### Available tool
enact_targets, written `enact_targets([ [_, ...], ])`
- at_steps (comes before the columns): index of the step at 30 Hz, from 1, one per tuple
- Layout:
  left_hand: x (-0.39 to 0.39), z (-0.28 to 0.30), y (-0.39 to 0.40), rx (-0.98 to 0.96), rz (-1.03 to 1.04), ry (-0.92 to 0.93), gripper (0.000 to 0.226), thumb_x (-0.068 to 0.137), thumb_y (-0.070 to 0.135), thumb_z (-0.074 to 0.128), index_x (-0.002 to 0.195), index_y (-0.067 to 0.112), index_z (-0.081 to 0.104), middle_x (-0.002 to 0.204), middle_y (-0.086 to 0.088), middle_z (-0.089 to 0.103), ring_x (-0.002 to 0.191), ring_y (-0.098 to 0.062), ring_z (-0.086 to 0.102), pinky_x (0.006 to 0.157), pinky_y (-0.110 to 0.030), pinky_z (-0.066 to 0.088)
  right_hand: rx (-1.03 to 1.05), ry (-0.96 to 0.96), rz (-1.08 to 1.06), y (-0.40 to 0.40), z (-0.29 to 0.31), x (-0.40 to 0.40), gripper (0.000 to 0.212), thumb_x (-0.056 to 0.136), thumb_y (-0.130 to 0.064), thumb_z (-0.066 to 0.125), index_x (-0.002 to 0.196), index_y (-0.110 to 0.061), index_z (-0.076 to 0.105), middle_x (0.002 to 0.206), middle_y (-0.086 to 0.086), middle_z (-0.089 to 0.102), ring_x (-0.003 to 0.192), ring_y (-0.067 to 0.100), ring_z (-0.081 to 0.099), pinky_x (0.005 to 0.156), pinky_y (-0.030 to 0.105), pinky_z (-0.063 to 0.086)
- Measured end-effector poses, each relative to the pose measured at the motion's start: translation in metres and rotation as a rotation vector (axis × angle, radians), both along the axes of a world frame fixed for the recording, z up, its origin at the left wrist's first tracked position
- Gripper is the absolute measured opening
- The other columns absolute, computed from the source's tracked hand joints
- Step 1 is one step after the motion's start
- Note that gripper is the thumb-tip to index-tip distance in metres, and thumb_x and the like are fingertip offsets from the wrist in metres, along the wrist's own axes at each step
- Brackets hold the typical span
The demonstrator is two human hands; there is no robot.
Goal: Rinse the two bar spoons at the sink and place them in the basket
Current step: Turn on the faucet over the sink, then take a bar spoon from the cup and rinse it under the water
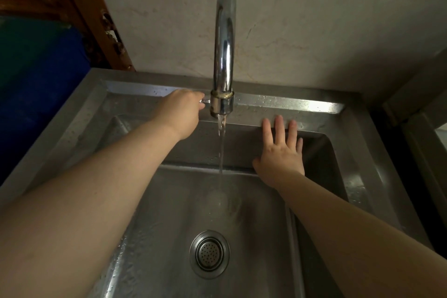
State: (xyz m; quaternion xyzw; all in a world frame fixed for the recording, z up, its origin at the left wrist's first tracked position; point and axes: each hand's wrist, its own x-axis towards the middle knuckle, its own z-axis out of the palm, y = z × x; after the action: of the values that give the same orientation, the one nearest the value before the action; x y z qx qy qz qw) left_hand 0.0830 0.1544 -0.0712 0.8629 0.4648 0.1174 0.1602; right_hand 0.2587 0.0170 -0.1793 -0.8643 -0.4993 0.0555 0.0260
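A steel sink [314, 106] fills the view, with a tall chrome faucet [225, 43] rising at its back rim. Water [221, 152] runs from the spout down into the basin. My left hand [180, 111] is closed around the small tap handle on the faucet's left side. My right hand [281, 150] is spread flat with fingers apart, fingertips resting on the sink's back ledge to the right of the stream, and it holds nothing. No bar spoons and no basket are in view.
A round perforated drain strainer [209, 253] sits in the basin floor, near me. A pale stained wall [314, 19] stands behind the faucet. Carved brown wood [79, 7] and a blue object [48, 80] are at the left. A steel frame edge [420, 128] runs along the right.
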Motion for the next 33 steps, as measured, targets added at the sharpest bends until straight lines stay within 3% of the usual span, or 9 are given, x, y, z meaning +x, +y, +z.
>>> enact_targets([
  [4, -0.004, -0.01, -0.006, 0.085, 0.054, 0.003, 0.025, 0.096, 0.014, 0.049, 0.118, 0.007, 0.059, 0.117, -0.016, 0.062, 0.1, -0.033, 0.059, 0.073, -0.036, 0.043, -0.046, 0.029, -0.003, 0.001, 0.006, 0.001, 0.102, 0.088, -0.035, 0.06, 0.153, -0.031, -0.019, 0.163, 0.004, -0.023, 0.147, 0.037, -0.025, 0.12, 0.058, 0.005],
  [7, -0.021, -0.011, -0.014, 0.222, 0.02, 0.041, 0.033, 0.095, 0.017, 0.048, 0.126, 0.01, 0.052, 0.126, -0.012, 0.057, 0.11, -0.032, 0.055, 0.081, -0.04, 0.046, -0.101, 0.049, -0.001, -0.001, 0.012, 0.002, 0.103, 0.088, -0.035, 0.06, 0.152, -0.031, -0.021, 0.163, 0.003, -0.025, 0.146, 0.037, -0.025, 0.12, 0.059, 0.008],
  [9, -0.038, -0.004, -0.02, 0.301, -0.017, 0.052, 0.035, 0.093, 0.017, 0.051, 0.126, 0.008, 0.054, 0.123, -0.014, 0.059, 0.11, -0.036, 0.055, 0.085, -0.044, 0.047, -0.137, 0.043, 0.025, 0.001, 0.019, 0.005, 0.104, 0.087, -0.039, 0.062, 0.153, -0.032, -0.018, 0.164, 0.002, -0.021, 0.148, 0.037, -0.02, 0.12, 0.058, 0.013],
  [13, -0.073, 0.021, -0.041, 0.348, -0.014, 0.067, 0.035, 0.091, 0.017, 0.05, 0.122, 0.007, 0.059, 0.114, -0.016, 0.064, 0.103, -0.037, 0.058, 0.08, -0.045, 0.052, -0.209, 0.07, 0.068, -0.001, 0.046, 0.008, 0.098, 0.085, -0.04, 0.062, 0.155, -0.031, -0.006, 0.166, 0.001, -0.007, 0.15, 0.035, -0.008, 0.119, 0.058, 0.018],
  [15, -0.094, 0.037, -0.051, 0.335, 0.019, 0.031, 0.036, 0.092, 0.018, 0.048, 0.125, 0.008, 0.058, 0.117, -0.014, 0.063, 0.105, -0.034, 0.057, 0.082, -0.044, 0.051, -0.101, 0.096, 0.066, -0.018, 0.059, -0.002, 0.089, 0.087, -0.032, 0.061, 0.155, -0.027, 0.004, 0.165, 0.002, 0.003, 0.151, 0.032, 0.0, 0.119, 0.055, 0.02],
  [17, -0.12, 0.052, -0.061, 0.338, 0.044, 0.006, 0.036, 0.093, 0.02, 0.047, 0.127, 0.009, 0.057, 0.12, -0.012, 0.062, 0.107, -0.032, 0.057, 0.083, -0.042, 0.049, 0.062, 0.147, 0.006, -0.046, 0.065, -0.024, 0.073, 0.09, -0.026, 0.059, 0.152, -0.02, 0.022, 0.161, 0.007, 0.02, 0.146, 0.035, 0.019, 0.114, 0.053, 0.032],
  [21, -0.182, 0.084, -0.083, 0.379, 0.106, 0.031, 0.037, 0.094, 0.022, 0.047, 0.128, 0.012, 0.056, 0.12, -0.011, 0.062, 0.105, -0.032, 0.057, 0.079, -0.039, 0.046, 0.19, 0.292, -0.091, -0.107, 0.074, -0.094, 0.045, 0.09, -0.02, 0.06, 0.132, -0.007, 0.053, 0.13, 0.02, 0.054, 0.115, 0.041, 0.05, 0.094, 0.051, 0.048],
  [24, -0.236, 0.109, -0.103, 0.386, 0.189, 0.065, 0.037, 0.094, 0.025, 0.047, 0.128, 0.013, 0.055, 0.121, -0.01, 0.062, 0.107, -0.033, 0.056, 0.082, -0.047, 0.049, 0.275, 0.336, 0.061, -0.122, 0.098, -0.164, 0.039, 0.086, -0.017, 0.064, 0.122, -0.003, 0.061, 0.117, 0.022, 0.06, 0.104, 0.043, 0.054, 0.09, 0.05, 0.048],
  [33, -0.395, 0.172, -0.181, 0.452, 0.413, 0.065, 0.035, 0.09, 0.017, 0.051, 0.121, 0.006, 0.062, 0.116, -0.016, 0.065, 0.103, -0.039, 0.058, 0.091, -0.048, 0.047, 0.65, 0.414, 0.693, -0.064, 0.246, -0.392, 0.049, 0.087, -0.035, 0.056, 0.13, -0.012, 0.057, 0.13, 0.008, 0.056, 0.113, 0.033, 0.052, 0.093, 0.049, 0.046],
])
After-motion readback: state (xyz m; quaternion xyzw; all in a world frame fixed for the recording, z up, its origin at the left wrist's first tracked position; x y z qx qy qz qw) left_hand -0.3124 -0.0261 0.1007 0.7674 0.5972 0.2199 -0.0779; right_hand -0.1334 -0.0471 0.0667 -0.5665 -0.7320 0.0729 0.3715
